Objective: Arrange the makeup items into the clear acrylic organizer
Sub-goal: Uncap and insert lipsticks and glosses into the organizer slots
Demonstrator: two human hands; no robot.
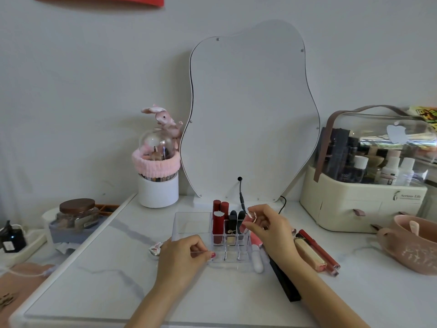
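Nearest, the left hand [183, 253] curls its fingers onto the front edge of the clear organizer [192, 223], steadying it on the marble table [106, 268]. The right hand [269, 229] pinches a small pink lipstick [251, 217] just above the organizer's right slots. Red lipsticks [218, 221] and black ones [233, 222] stand upright inside. Lip gloss tubes [315, 250] lie to the right. A wavy mirror [250, 110] leans behind.

Soft, even daylight around me; faint shadows under my hands, window glare on the storage case lid [387, 138], edges bowed.
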